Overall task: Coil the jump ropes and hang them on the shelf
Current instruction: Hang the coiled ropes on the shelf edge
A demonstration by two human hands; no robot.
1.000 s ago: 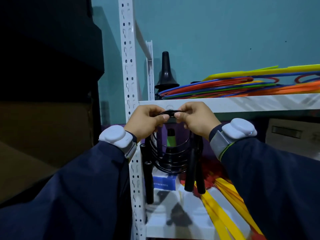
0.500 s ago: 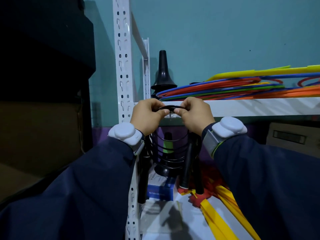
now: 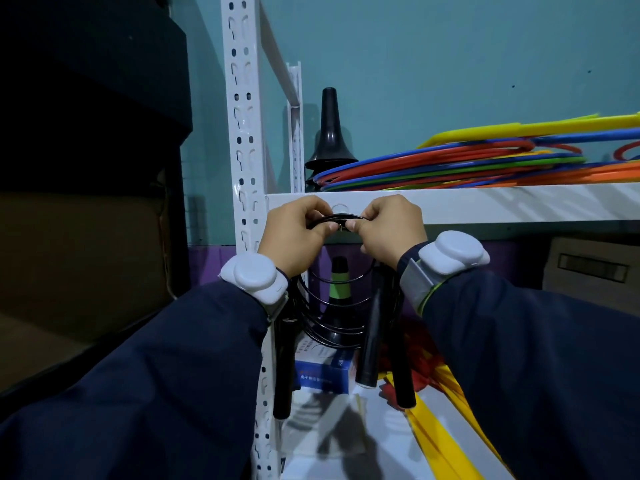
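Right up at the front edge of the white shelf (image 3: 485, 204), both hands are working the top of the coiled jump ropes (image 3: 334, 306). The left hand (image 3: 294, 233) is pinching the black cord from the left, fingers curled over and thumb tucked under, closed tight on the bundle. The right hand (image 3: 391, 230) is doing the same from the other side, fingertips nipped down on the cord, so the two grips are nearly meeting in the middle. Between them a small hook (image 3: 341, 216) on the shelf edge is peeking out, a round white pad with a bit of metal below; whether the cord is sitting on it yet, I cannot tell.

Below the hands the loops are hanging down in a stack of thin black rings, and the black handles (image 3: 369, 341) are dangling straight down, one on the left beside the white slotted upright (image 3: 242, 133), the others on the right near the right sleeve.

Behind the coil a black cone (image 3: 337, 292) with a green band is standing on the lower shelf, with a blue-and-white box (image 3: 323, 374) in front of it and yellow straps (image 3: 440, 431) trailing off to the right. Up top, coloured hoops (image 3: 467, 164) are lying flat on the shelf beside another black cone (image 3: 329, 133). White wrist bands (image 3: 254, 280) are showing on both dark blue sleeves.
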